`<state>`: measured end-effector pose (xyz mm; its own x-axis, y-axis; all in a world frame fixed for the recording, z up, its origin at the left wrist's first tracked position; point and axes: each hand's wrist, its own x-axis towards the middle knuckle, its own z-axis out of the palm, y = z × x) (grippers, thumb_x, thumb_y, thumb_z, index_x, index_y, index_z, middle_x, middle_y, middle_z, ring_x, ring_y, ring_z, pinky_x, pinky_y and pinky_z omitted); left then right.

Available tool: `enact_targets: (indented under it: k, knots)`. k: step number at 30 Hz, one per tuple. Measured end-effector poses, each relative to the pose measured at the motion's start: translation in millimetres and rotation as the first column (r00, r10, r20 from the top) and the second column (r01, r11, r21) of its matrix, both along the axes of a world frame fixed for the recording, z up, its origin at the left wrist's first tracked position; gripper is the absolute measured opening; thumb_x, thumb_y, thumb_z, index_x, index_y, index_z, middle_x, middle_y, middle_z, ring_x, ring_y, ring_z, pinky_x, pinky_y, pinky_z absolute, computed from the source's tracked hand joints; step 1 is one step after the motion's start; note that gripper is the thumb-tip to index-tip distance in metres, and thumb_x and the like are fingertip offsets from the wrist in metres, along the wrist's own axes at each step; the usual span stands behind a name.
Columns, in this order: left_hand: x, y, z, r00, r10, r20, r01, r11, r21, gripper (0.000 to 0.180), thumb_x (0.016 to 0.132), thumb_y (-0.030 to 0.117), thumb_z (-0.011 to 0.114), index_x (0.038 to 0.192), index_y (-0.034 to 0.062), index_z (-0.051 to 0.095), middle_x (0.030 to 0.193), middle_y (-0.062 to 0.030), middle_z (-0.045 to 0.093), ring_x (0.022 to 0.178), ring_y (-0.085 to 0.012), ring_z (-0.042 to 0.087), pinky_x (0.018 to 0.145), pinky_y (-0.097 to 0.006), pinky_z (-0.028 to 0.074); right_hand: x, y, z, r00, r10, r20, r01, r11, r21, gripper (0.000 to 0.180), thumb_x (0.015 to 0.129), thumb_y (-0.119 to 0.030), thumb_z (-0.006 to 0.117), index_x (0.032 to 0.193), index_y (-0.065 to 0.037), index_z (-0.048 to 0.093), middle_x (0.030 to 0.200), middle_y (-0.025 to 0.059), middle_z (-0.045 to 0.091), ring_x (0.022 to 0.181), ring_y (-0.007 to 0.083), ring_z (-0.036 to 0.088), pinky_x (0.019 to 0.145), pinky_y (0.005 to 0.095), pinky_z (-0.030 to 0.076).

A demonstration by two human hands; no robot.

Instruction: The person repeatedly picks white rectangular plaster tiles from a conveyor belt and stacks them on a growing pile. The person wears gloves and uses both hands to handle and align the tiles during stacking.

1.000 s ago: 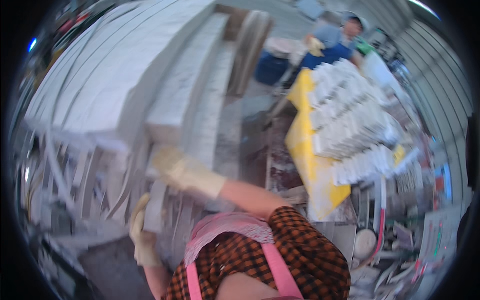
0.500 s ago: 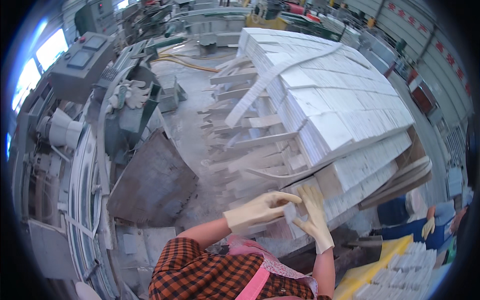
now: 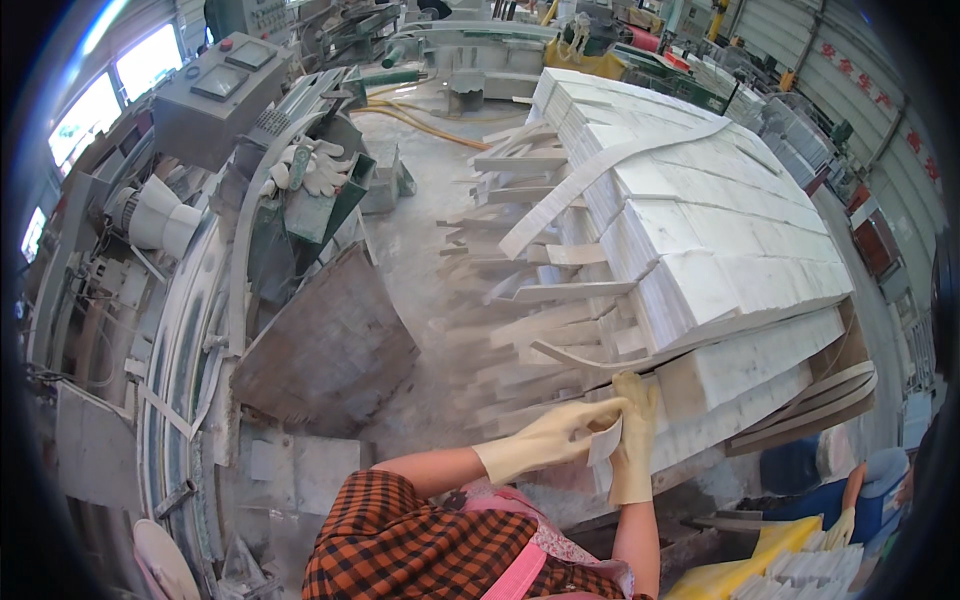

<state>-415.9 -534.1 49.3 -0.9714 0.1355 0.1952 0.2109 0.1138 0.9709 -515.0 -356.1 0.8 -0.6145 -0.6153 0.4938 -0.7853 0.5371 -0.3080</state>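
My left hand (image 3: 555,437), in a cream rubber glove, reaches across to my right hand with fingers curled in a pinch. Below its fingertips a small flat white piece (image 3: 604,442) shows between the hands; its kind is unclear. My right hand (image 3: 634,440), gloved the same way, points upward with fingers stretched out. Its palm faces the left fingertips, and the thumb is mostly hidden. Both hands are at the near end of a large stack of white-grey stone slabs (image 3: 740,255), by its lower tier (image 3: 745,375).
Grey strips (image 3: 570,290) stick out from the stack's left side. A dark board (image 3: 330,350) leans by machinery with a control box (image 3: 215,95); gloves (image 3: 315,168) lie there. At lower right are a yellow sheet (image 3: 755,560), more white pieces (image 3: 815,575) and another person's gloved hand (image 3: 842,528).
My left fingers have closed in against my right hand, whose spread fingers have drawn together. The white piece has turned and shows longer. The whole view has shifted a little.
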Motion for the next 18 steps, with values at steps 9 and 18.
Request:
enact_targets:
  k: [9, 18]
  knots:
    - [42.2, -85.3, -105.2, 0.879, 0.349, 0.326, -0.425, 0.883, 0.199, 0.032, 0.102, 0.019, 0.055, 0.128, 0.0030, 0.065, 0.123, -0.0120, 0.071, 0.114, -0.0182, 0.068, 0.097, -0.030, 0.051, 0.3, 13.6, 11.7, 0.989, 0.023, 0.147, -0.004, 0.992, -0.130, 0.038, 0.100, -0.002, 0.048, 0.135, 0.002, 0.062, 0.140, 0.0164, 0.061, 0.134, 0.0252, 0.055, 0.116, 0.0398, 0.037]
    - [75.8, -91.6, -130.9, 0.760, 0.242, 0.603, -0.310, 0.951, 0.008, 0.047, 0.102, 0.030, 0.058, 0.137, -0.0001, 0.059, 0.129, -0.0121, 0.068, 0.116, -0.0195, 0.066, 0.098, -0.035, 0.050, 7.6, -3.4, 39.5, 0.930, 0.077, 0.360, 0.035, 0.955, -0.293, 0.040, 0.097, -0.007, 0.052, 0.135, 0.004, 0.062, 0.139, 0.0176, 0.061, 0.137, 0.0267, 0.052, 0.118, 0.0392, 0.034]
